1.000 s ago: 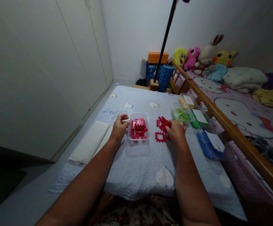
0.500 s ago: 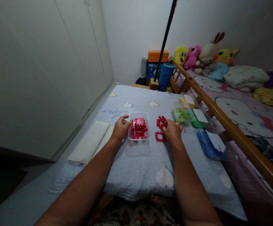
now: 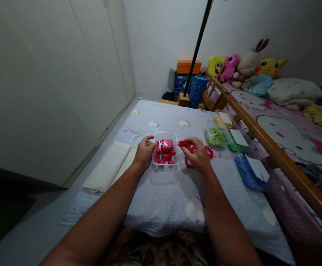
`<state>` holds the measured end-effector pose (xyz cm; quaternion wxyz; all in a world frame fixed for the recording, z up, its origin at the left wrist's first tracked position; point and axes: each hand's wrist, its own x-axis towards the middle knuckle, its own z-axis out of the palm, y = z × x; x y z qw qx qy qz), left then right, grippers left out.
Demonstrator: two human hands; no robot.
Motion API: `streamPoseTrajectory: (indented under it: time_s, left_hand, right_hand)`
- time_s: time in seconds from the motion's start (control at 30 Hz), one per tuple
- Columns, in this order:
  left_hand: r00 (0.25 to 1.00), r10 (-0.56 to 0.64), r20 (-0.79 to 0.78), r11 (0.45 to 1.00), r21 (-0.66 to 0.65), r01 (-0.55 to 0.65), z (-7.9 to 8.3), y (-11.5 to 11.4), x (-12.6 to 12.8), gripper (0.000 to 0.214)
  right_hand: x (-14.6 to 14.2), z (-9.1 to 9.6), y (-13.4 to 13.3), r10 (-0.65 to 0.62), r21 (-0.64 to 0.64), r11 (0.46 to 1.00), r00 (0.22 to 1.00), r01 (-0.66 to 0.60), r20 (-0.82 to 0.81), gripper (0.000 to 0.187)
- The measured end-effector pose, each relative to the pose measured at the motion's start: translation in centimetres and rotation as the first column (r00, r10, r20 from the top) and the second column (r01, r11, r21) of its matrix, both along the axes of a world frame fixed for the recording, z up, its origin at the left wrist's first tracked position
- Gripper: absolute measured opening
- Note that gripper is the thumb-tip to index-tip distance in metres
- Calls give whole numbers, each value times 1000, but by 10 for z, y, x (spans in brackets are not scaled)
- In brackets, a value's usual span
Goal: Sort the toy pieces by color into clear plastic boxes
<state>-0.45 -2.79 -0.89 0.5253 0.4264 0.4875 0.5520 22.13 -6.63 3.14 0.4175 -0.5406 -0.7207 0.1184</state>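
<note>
A clear plastic box [image 3: 165, 133] stands on the cloth-covered table with red toy building pieces [image 3: 165, 146] inside it. Some of these are stacked neatly, others lie loose. My left hand [image 3: 144, 151] grips the box at its left side. Just right of the box, my right hand [image 3: 199, 155] pinches a red building piece [image 3: 182, 144] between thumb and fingers, off the table. More red pieces, among them a square frame-like piece [image 3: 188, 163] and a toothed ring-like piece [image 3: 210, 151], lie under and beside that hand, partly hidden by it.
Along the right side stand clear boxes of light green pieces [image 3: 215, 137], yellow pieces [image 3: 220, 124], darker green pieces [image 3: 233, 147] and blue pieces [image 3: 245, 171]. A folded cream cloth [image 3: 108, 166] lies at left. A wooden bed rail [image 3: 249, 125] borders the table's right.
My right hand has lifted a red piece from the loose ones and moved slightly left toward the box. My left hand stays at the box. The view has shifted slightly.
</note>
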Motion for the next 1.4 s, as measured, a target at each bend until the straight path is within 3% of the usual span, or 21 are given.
streamPoseTrajectory:
  time_s: [0.1,0.2,0.37,0.7,1.03,1.4]
  left_hand:
    - [1000,-1,-2,1000,2,1,-2,2,-1,47]
    - [1000,0,3,1000,-9,0,-2,2,-1,48]
    - [1000,-5,10,1000,-5,5,-1,1,0,48]
    - [1000,-9,-2,1000,-3,9,-6,4,-1,47]
    - [1000,-15,12,1000,-3,15,-6,3,-1,48]
    - [1000,-14,25,1000,-11,14,-2,1,0,47]
  right_hand:
    - [-14,1,-5,133,-58,990,989,-130,64,12]
    - [-23,-1,-9,168,-145,979,972,-144,168,15]
    - [-27,-3,-10,136,-172,981,958,-94,251,17]
    - [-19,-7,-6,130,-162,982,970,-97,207,20]
    - [-33,1,-13,123,-101,991,909,-90,398,17]
    - [-33,1,-14,127,-105,990,910,-93,394,23]
